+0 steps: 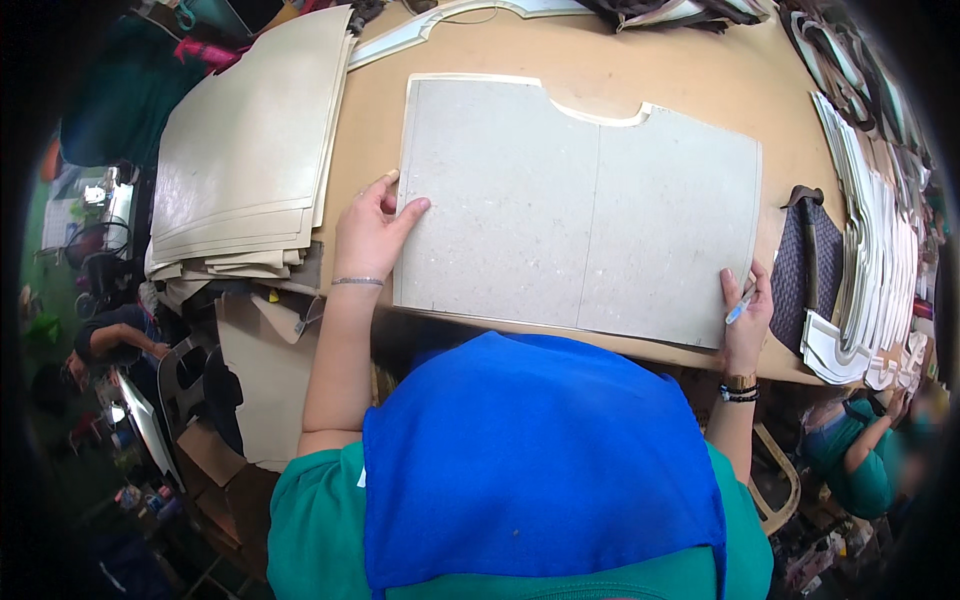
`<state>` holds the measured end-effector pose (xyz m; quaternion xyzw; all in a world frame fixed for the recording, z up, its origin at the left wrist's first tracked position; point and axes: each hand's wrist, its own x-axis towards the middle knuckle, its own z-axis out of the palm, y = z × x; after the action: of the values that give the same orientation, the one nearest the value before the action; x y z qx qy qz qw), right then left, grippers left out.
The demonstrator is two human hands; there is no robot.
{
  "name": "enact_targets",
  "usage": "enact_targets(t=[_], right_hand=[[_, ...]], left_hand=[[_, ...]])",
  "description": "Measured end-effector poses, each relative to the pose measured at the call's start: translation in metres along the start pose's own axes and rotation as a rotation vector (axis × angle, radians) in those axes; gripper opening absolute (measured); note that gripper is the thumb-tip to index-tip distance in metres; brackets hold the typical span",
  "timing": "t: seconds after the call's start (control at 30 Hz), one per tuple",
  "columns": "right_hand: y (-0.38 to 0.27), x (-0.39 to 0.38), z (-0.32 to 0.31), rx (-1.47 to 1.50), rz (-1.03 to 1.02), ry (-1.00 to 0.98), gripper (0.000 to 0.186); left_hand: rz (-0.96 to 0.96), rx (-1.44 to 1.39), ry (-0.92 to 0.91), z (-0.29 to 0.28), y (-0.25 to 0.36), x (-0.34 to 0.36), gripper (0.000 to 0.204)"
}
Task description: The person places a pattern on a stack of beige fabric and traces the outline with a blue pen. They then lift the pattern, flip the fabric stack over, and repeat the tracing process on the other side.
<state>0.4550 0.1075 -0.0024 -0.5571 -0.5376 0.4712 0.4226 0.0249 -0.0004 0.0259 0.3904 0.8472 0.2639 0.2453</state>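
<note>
A grey cardboard pattern with a notch in its far edge and a thin line across it lies before me. A cream sheet shows from beneath it along the notch and the far left edge. My left hand grips the left edge, thumb on top and fingers curled at the side. At the near right corner, my right hand pinches the board's edge. A light blue-and-white pen is held between the fingers of that same hand.
Stacked cream sheets lie on the tan table at left. A curved white piece is at the back. On the right are a dark woven piece with a strap and a row of white cut pieces. Other people work at both sides.
</note>
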Motion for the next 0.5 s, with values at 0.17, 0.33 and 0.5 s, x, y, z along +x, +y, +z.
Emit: enact_targets(t=[0.17,0.33,0.5], right_hand=[[-0.005,0.007,-0.008,-0.417,-0.081,0.006,0.047],[-0.013,0.011,-0.003,-0.644,-0.130,0.024,0.057],[-0.017,0.010,-0.002,-0.623,-0.078,0.003,0.057]], left_hand=[[0.161,0.128,0.111,0.003,0.000,0.004,0.053],[0.199,0.083,0.122,0.006,-0.020,0.009,0.048],[0.044,-0.128,0.069,0.007,-0.023,0.012,0.047]])
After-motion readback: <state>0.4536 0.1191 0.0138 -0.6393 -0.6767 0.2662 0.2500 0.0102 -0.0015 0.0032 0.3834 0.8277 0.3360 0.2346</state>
